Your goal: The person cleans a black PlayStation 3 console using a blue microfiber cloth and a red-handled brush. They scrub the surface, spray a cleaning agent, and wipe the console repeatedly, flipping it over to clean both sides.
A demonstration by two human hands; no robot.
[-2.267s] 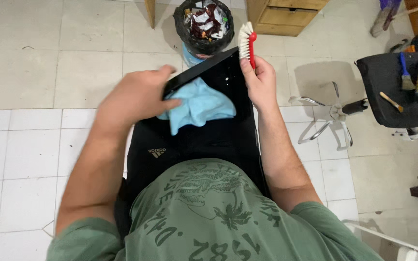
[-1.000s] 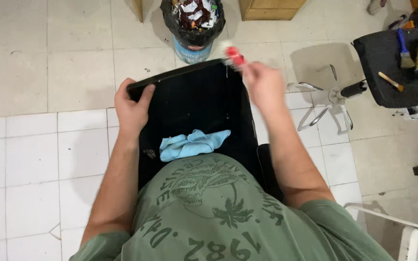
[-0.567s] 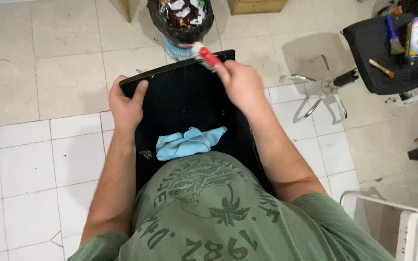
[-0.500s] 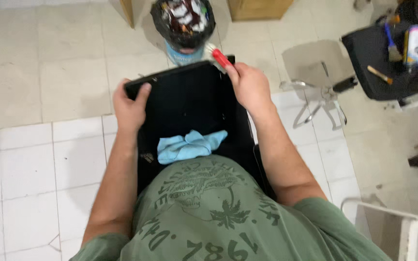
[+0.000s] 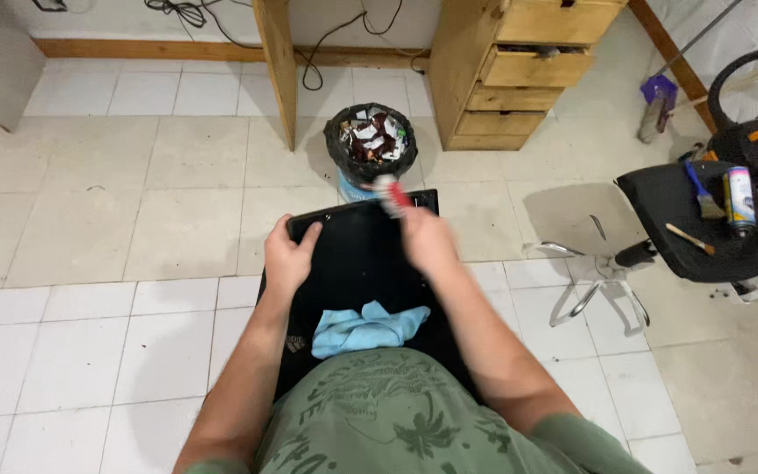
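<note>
While the person sits over a white tiled floor, findings run as follows.
Surroundings: wooden drawer unit (image 5: 519, 66) ahead; black chair (image 5: 712, 233) with tools at right; full waste bin (image 5: 370, 145) just beyond the panel.
Panel: black flat panel (image 5: 353, 290) across the lap, long axis pointing away.
Cloth: blue cloth (image 5: 368, 326) on its near end.
Left hand (image 5: 289, 256): clamped on the far left corner.
Right hand (image 5: 427, 241): closed on the red-handled brush (image 5: 394, 195), blurred, bristles pointing away.

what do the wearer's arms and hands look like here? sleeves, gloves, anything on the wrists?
Both arms bare from short green T-shirt sleeves down. Left hand and right hand are ungloved. No watch, bands or rings visible; the right hand is motion-blurred.
</note>
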